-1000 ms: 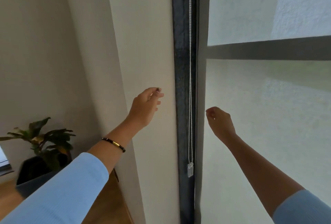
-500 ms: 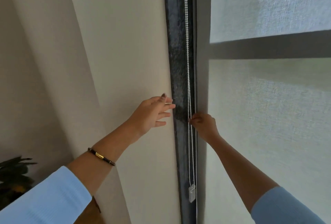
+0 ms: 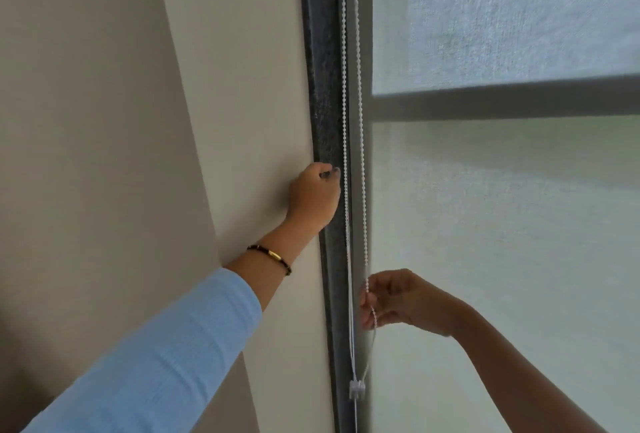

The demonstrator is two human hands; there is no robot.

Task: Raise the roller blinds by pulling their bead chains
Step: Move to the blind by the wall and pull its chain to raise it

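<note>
A white bead chain (image 3: 360, 86) hangs as two strands in front of the dark window frame (image 3: 322, 86), ending low in a small clear connector (image 3: 356, 389). The pale translucent roller blind (image 3: 502, 224) covers the window on the right. My right hand (image 3: 398, 301) is low, its fingers pinched on the right strand of the chain. My left hand (image 3: 313, 195) is higher, fingers curled at the left strand; whether it grips the strand I cannot tell.
A cream wall (image 3: 225, 86) fills the left side, meeting the frame. A dark horizontal window bar (image 3: 502, 100) shows through the blind. Light blue sleeves cover both forearms, and a dark bracelet (image 3: 272, 256) sits on my left wrist.
My right hand has gone down along the right strand, gripping it. My left hand has moved right to the left strand and curled its fingers. The view has moved closer and the plant has left it.
</note>
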